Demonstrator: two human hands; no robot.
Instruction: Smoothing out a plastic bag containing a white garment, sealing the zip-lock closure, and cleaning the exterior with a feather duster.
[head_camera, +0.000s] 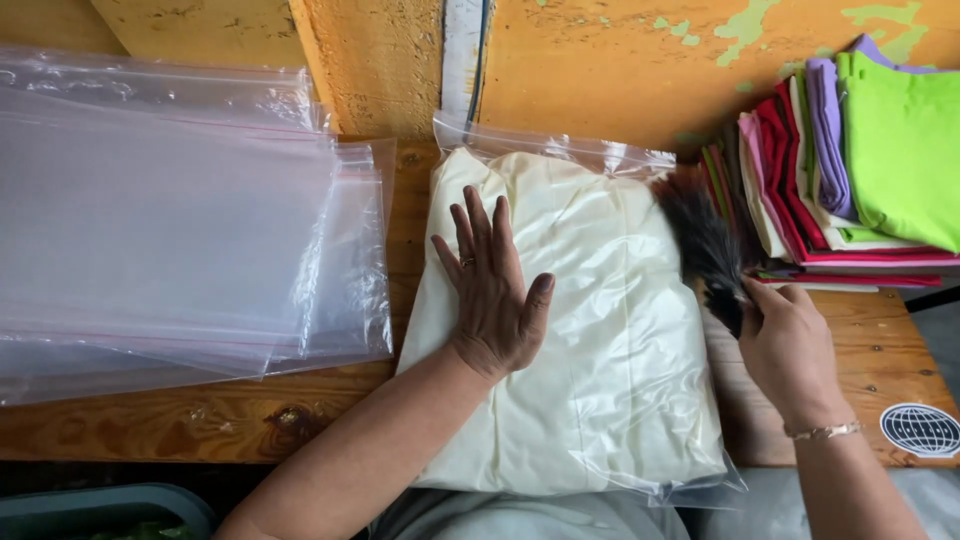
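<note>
A cream folded garment sealed inside a clear plastic bag (590, 330) lies on the wooden table (200, 415) in front of me. My left hand (492, 290) rests flat on the bag, fingers spread, a ring on one finger. My right hand (790, 345) is at the bag's right edge, fingers closed on the end of a dark feathery brush (705, 245) that lies over the bag's upper right corner. A thin bracelet circles my right wrist.
A stack of empty clear zip bags (170, 220) covers the left of the table. Folded clothes in green, purple, red, pink and white (860, 170) are piled at the far right. An orange wall (600, 60) stands behind. A round sticker (920, 430) marks the table's right corner.
</note>
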